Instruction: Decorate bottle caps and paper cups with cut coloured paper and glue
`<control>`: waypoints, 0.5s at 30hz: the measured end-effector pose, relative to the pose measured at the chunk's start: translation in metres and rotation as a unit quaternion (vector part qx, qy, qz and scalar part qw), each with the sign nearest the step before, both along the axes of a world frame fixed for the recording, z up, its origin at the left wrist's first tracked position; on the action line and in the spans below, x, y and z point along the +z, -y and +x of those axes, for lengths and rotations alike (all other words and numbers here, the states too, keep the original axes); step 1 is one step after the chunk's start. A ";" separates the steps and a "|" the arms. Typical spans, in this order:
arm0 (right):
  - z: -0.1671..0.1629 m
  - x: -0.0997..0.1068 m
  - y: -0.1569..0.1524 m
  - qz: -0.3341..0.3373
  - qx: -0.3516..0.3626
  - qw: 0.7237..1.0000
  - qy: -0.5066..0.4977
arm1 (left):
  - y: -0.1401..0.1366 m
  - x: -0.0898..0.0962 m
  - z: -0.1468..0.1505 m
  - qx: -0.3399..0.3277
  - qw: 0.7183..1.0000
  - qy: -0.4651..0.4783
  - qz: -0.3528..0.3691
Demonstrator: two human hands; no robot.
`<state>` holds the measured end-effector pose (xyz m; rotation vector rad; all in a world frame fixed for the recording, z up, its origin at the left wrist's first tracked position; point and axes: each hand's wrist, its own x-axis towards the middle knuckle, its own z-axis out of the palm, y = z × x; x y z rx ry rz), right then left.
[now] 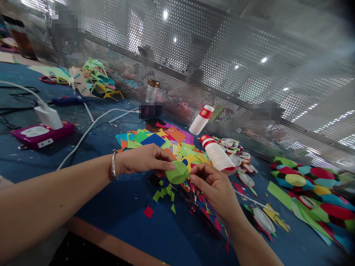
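Note:
A round green paper piece (177, 173) is held over the blue table between both hands. My left hand (151, 158), with a silver bracelet at the wrist, pinches its left edge between thumb and fingers. On its right side, the fingertips of my right hand (209, 184) close on a small tab at the rim. Scraps of coloured paper (155, 139) lie in a heap behind the hands. Small green and red cuttings (163, 194) are scattered just below the disc. A dark long tool (198, 214) lies partly under my right hand; its kind is unclear.
Stacked paper cups (219, 155) lie right of the heap, near round white-and-red pieces (246, 180). At left are a magenta power strip (41, 135), a white charger (49, 116) and a cable. Coloured paper shapes (307, 181) lie far right. A perforated metal screen (222, 74) stands behind.

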<state>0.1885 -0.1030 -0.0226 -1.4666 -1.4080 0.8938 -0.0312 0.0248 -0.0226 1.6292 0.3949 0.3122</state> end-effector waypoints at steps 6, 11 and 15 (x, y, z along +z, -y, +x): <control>-0.001 0.001 0.000 0.000 0.004 1.000 0.007 | 0.000 -0.004 0.001 -0.007 1.000 0.015 -0.018; -0.004 0.003 0.001 -0.002 0.005 1.000 0.001 | 0.001 -0.003 0.001 -0.009 1.000 0.009 -0.024; -0.005 0.003 0.002 0.000 0.005 1.000 -0.001 | 0.002 -0.001 0.000 -0.013 1.000 0.007 -0.019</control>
